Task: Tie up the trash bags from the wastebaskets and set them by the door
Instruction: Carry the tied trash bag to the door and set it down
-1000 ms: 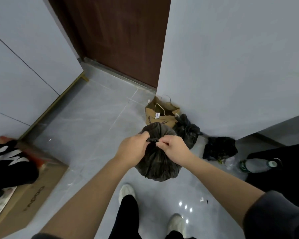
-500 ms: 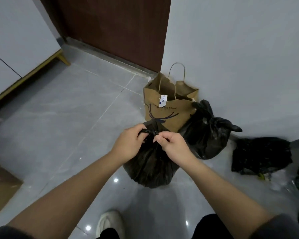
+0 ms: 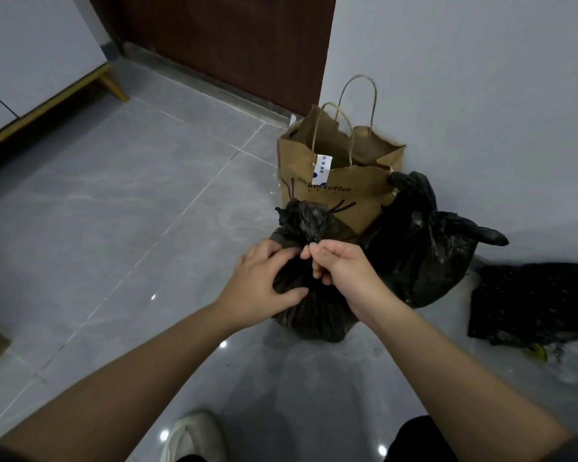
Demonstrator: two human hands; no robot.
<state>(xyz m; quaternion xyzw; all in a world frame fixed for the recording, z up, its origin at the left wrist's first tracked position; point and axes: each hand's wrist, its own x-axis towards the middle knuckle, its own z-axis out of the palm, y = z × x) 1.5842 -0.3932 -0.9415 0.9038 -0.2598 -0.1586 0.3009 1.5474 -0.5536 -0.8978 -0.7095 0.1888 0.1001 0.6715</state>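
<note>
Your right hand has its thumb and forefinger closed in a pinch on the gathered neck of the black bag, just under the crumpled tuft that sticks up above the knot. Your left hand lies spread against the bag's left side, fingers loosely curled over the plastic and thumb pressed lower down; it cups the bag more than grips it. The bag stands upright on the grey tiled floor, directly in front of you. Behind it, touching or nearly so, stands a brown paper bag with twine handles, set against the wall beside the dark wooden door. A second tied black bag leans just to the right, and a flattened black sack lies farther right. Your pale shoe shows below.
</note>
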